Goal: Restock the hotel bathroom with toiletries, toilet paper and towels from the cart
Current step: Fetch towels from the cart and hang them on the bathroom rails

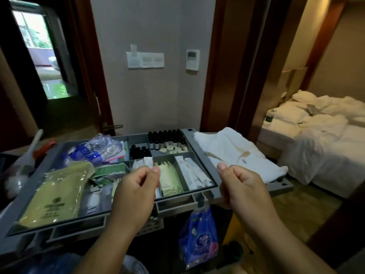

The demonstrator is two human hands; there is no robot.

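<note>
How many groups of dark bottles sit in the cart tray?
2: a large group in the back compartment, and a smaller group in the compartment just left of it. Single bottles are too blurred to count.

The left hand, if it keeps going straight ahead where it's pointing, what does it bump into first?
Probably the pale green sachets in the cart tray. The left hand, loosely curled, sits just short of that compartment; small white packets lie just beyond. Depth is hard to judge from one view.

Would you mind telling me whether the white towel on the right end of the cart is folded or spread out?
Spread out, loosely. The white towel lies flat and rumpled across the cart top's right end, brownish stains showing, not in a neat fold.
</note>
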